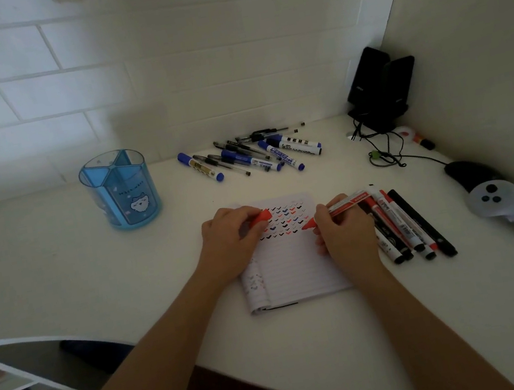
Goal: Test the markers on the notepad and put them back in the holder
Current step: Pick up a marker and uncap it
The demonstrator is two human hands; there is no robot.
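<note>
A red marker (pixel 349 203) is gripped in the right hand (pixel 345 234), with the fingers curled round its barrel. Its uncapped tip is set against the open notepad (pixel 295 270), just below rows of small blue, black and red tick marks. The marker's red cap (pixel 262 217) is pinched between the curled fingers and thumb of the left hand (pixel 230 238), which is rested on the upper left part of the notepad. The notepad is laid flat on the white desk (pixel 127 284), directly in front of the person. Just beside its right edge, a row of black and red markers (pixel 407 227) is laid side by side, partly covered by the right hand. A blue divided holder (pixel 122 190) is stood upright on the desk, well apart from the notepad, to the far left. A loose heap of blue markers and pens (pixel 252 156) is spread near the tiled wall behind the notepad. In the right corner two black speakers (pixel 380 89) are placed with their cables, and a black mouse (pixel 466 175) and a white controller (pixel 491 198) are seen nearby.
</note>
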